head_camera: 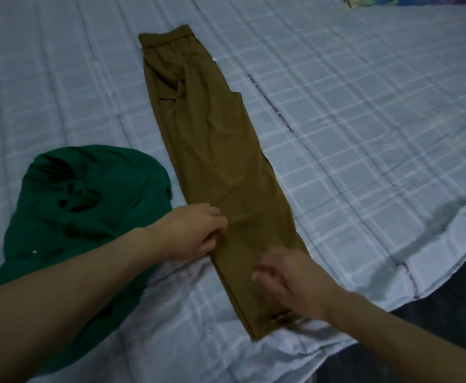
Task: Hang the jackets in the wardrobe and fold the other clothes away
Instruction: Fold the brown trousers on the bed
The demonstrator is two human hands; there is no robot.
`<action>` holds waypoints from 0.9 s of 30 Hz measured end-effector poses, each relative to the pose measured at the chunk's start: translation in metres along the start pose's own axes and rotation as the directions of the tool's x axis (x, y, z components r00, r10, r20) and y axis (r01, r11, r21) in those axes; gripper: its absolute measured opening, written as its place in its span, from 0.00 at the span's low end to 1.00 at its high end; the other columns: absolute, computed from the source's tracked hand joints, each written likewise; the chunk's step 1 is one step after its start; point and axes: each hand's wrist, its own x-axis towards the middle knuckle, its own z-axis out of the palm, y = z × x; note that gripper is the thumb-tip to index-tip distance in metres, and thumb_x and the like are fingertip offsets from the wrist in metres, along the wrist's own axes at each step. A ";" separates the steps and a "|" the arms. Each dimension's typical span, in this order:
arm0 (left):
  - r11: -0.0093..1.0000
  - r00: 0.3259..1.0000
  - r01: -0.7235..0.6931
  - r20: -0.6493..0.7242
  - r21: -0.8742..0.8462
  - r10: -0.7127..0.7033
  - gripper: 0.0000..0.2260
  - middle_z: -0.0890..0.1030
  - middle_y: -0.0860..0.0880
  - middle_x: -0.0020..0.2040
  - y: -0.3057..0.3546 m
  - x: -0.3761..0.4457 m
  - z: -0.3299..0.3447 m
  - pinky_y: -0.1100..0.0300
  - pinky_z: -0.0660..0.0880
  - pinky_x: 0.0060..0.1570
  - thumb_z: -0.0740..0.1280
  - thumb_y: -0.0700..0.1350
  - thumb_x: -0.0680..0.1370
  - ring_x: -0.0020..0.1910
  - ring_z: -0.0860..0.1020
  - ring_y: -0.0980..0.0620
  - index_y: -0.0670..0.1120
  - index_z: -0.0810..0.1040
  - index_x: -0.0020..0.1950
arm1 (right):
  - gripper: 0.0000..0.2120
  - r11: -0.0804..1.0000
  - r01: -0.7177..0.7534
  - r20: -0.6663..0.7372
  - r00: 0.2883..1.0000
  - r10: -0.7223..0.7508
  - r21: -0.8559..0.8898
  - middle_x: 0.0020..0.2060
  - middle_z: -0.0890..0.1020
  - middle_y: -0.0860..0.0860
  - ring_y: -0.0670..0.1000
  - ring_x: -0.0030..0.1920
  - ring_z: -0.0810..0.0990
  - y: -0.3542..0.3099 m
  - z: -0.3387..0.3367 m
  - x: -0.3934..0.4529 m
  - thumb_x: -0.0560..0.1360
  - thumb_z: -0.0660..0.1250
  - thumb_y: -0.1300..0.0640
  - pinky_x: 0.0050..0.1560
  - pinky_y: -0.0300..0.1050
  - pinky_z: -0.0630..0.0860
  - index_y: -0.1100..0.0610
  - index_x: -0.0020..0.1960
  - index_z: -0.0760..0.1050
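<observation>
**Brown trousers flat on bed, both hands at the cuff end**

Head view, the only one. Landmark: the brown trousers (215, 150), folded leg over leg into one long strip, lying diagonally on the pale blue checked bedsheet (364, 120). Waistband is at the far end, cuffs at the near end by the person.

Left hand (190, 233): on the left edge of the trousers, a little up from the cuffs. Fingers curled in, fingertips touching the fabric edge. Looks like a pinch on that edge, but the grip itself is hidden under the fingers, so cannot tell if it actually holds cloth.

Right hand (290, 286): over the right side of the trousers near the cuffs, motion-blurred. Fingers loosely curled, half closed. Cannot tell whether it grips the fabric or only rests on it.

Left of the trousers, just beside the lower leg: a crumpled green garment (88, 200), partly under the left forearm. Touching the trousers or not: unclear.

Far beyond the waistband, at the top right edge: a corner of multicoloured fabric (375, 1).
</observation>
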 end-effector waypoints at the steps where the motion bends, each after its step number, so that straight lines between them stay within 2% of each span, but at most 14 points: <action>1: 1.000 0.998 0.021 -0.056 0.013 -0.020 0.07 0.74 0.54 0.48 -0.003 0.002 -0.005 0.54 0.75 0.45 0.61 0.49 0.78 0.47 0.72 0.54 0.53 0.75 0.54 | 0.13 1.000 -0.006 -0.079 0.997 0.006 -0.005 0.42 0.74 0.44 0.45 0.43 0.75 0.001 -0.006 0.013 0.78 0.59 0.44 0.44 0.45 0.74 0.50 0.49 0.77; 3: 0.994 0.986 0.107 -0.129 0.035 -0.102 0.09 0.75 0.52 0.52 -0.009 0.009 -0.011 0.53 0.75 0.48 0.62 0.52 0.79 0.50 0.73 0.52 0.52 0.74 0.56 | 0.11 0.998 -0.040 -0.149 0.988 0.033 -0.041 0.48 0.74 0.46 0.47 0.49 0.74 0.005 -0.014 0.039 0.79 0.62 0.49 0.50 0.43 0.73 0.51 0.57 0.77; 5: 0.975 0.964 0.220 -0.157 0.030 -0.213 0.15 0.75 0.51 0.60 -0.015 0.019 -0.012 0.52 0.74 0.56 0.62 0.55 0.79 0.58 0.72 0.51 0.51 0.73 0.63 | 0.13 0.994 -0.067 -0.168 0.984 0.053 -0.083 0.54 0.75 0.49 0.50 0.55 0.73 0.012 -0.020 0.062 0.79 0.63 0.51 0.56 0.45 0.73 0.53 0.62 0.76; 8: 0.933 0.919 0.359 -0.188 0.032 -0.347 0.24 0.67 0.49 0.74 -0.022 0.037 -0.010 0.51 0.68 0.69 0.59 0.57 0.81 0.72 0.65 0.48 0.51 0.65 0.75 | 0.17 0.988 -0.065 -0.193 0.981 0.037 -0.143 0.63 0.73 0.51 0.51 0.62 0.72 0.022 -0.027 0.095 0.80 0.61 0.51 0.65 0.47 0.71 0.54 0.67 0.72; 11: 0.863 0.845 0.504 -0.219 0.024 -0.487 0.28 0.57 0.46 0.80 -0.036 0.057 -0.007 0.49 0.59 0.76 0.55 0.58 0.82 0.78 0.57 0.46 0.48 0.56 0.80 | 0.22 0.971 -0.033 -0.194 0.981 -0.014 -0.238 0.71 0.69 0.54 0.54 0.71 0.66 0.037 -0.037 0.135 0.81 0.58 0.49 0.73 0.48 0.63 0.55 0.73 0.68; 14: 0.816 0.787 0.578 -0.273 0.008 -0.554 0.28 0.50 0.46 0.82 -0.060 0.073 -0.006 0.48 0.53 0.78 0.54 0.56 0.82 0.80 0.52 0.45 0.51 0.52 0.81 | 0.29 0.950 -0.005 -0.142 0.989 -0.042 -0.314 0.79 0.56 0.54 0.55 0.78 0.52 0.056 -0.048 0.181 0.82 0.55 0.44 0.77 0.50 0.50 0.54 0.79 0.56; 16: 0.811 0.793 0.585 -0.227 0.022 -0.566 0.30 0.45 0.45 0.82 -0.074 0.075 -0.003 0.46 0.50 0.77 0.54 0.57 0.82 0.80 0.49 0.45 0.54 0.46 0.81 | 0.34 0.920 0.041 -0.039 0.997 -0.061 -0.390 0.80 0.45 0.54 0.56 0.79 0.42 0.073 -0.050 0.202 0.81 0.51 0.38 0.78 0.53 0.45 0.52 0.80 0.47; 19: 0.808 0.811 0.584 -0.013 0.085 -0.585 0.31 0.39 0.45 0.81 -0.081 0.069 0.001 0.45 0.48 0.77 0.46 0.63 0.81 0.80 0.46 0.44 0.56 0.36 0.80 | 0.39 0.874 0.130 0.151 0.986 -0.066 -0.469 0.78 0.36 0.52 0.54 0.78 0.33 0.097 -0.049 0.209 0.77 0.44 0.29 0.78 0.57 0.43 0.48 0.79 0.36; 20: 0.815 0.817 0.574 0.016 0.085 -0.577 0.32 0.41 0.45 0.81 -0.083 0.067 -0.003 0.44 0.49 0.77 0.46 0.64 0.80 0.80 0.48 0.44 0.57 0.37 0.80 | 0.40 0.874 0.140 0.178 0.982 -0.062 -0.466 0.78 0.35 0.52 0.54 0.77 0.32 0.100 -0.050 0.208 0.76 0.42 0.27 0.78 0.57 0.42 0.46 0.79 0.35; 21: 0.822 0.824 0.565 0.004 0.075 -0.567 0.32 0.47 0.44 0.82 -0.084 0.066 -0.010 0.44 0.51 0.77 0.48 0.64 0.79 0.79 0.54 0.44 0.57 0.44 0.81 | 0.41 0.882 0.135 0.182 0.982 -0.057 -0.452 0.79 0.37 0.51 0.53 0.78 0.34 0.101 -0.053 0.208 0.75 0.42 0.25 0.78 0.58 0.42 0.45 0.79 0.37; 22: 0.826 0.828 0.560 -0.058 0.058 -0.557 0.30 0.58 0.44 0.80 -0.086 0.067 -0.019 0.45 0.56 0.75 0.49 0.63 0.79 0.76 0.62 0.44 0.56 0.54 0.80 | 0.40 0.896 0.119 0.164 0.985 -0.052 -0.428 0.80 0.42 0.51 0.54 0.79 0.39 0.097 -0.058 0.210 0.75 0.43 0.25 0.78 0.57 0.43 0.44 0.80 0.40; 23: 0.825 0.819 0.565 -0.138 0.029 -0.556 0.27 0.69 0.46 0.74 -0.089 0.069 -0.029 0.47 0.61 0.72 0.50 0.61 0.78 0.70 0.70 0.46 0.54 0.65 0.75 | 0.38 0.912 0.098 0.127 0.991 -0.050 -0.399 0.80 0.48 0.51 0.55 0.79 0.45 0.092 -0.064 0.215 0.75 0.43 0.27 0.78 0.55 0.46 0.44 0.80 0.45; 24: 0.815 0.795 0.580 -0.210 -0.014 -0.569 0.25 0.76 0.48 0.67 -0.095 0.073 -0.038 0.49 0.66 0.68 0.50 0.59 0.77 0.62 0.75 0.48 0.53 0.72 0.69 | 0.35 0.928 0.079 0.078 0.995 -0.054 -0.364 0.78 0.55 0.51 0.54 0.78 0.52 0.086 -0.070 0.224 0.77 0.43 0.29 0.77 0.53 0.49 0.45 0.79 0.51; 27: 0.745 0.679 0.640 -0.315 -0.188 -0.663 0.17 0.79 0.51 0.53 -0.121 0.084 -0.054 0.50 0.73 0.56 0.52 0.54 0.78 0.51 0.76 0.50 0.50 0.76 0.57 | 0.30 0.964 0.057 -0.060 0.995 -0.075 -0.258 0.74 0.65 0.51 0.52 0.73 0.63 0.072 -0.086 0.261 0.79 0.44 0.37 0.74 0.51 0.60 0.49 0.75 0.61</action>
